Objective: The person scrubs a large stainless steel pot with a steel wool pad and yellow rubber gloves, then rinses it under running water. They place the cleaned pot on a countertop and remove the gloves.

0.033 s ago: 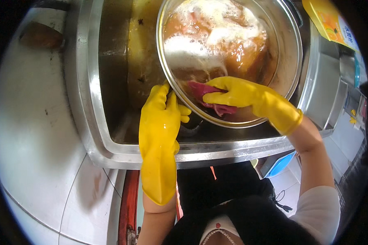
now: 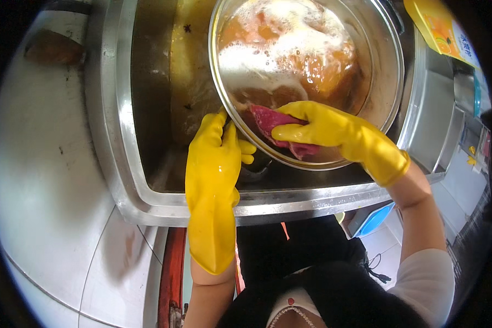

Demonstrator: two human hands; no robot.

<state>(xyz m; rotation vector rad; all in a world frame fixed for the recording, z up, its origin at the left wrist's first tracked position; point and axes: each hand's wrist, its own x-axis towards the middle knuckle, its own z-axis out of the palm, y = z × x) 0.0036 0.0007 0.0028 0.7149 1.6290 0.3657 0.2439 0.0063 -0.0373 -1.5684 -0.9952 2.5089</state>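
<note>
A crumpled dark-pink cloth [image 2: 267,121] sits inside the near edge of a round metal basin [image 2: 386,71].

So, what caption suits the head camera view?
Gloved right hand holds a magenta cloth inside a metal basin of foamy liquid.

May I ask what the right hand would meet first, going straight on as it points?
Past the red cloth it holds, the right hand likely meets the metal basin's left wall, though depth is unclear.

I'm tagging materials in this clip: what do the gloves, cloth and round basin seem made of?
Gloves: probably rubber, smooth, with glossy highlights. Cloth: likely soft fabric, matte, judging by its folds; fibre unclear. Basin: seemingly polished stainless steel, going by its bright, silvery reflections.
</note>
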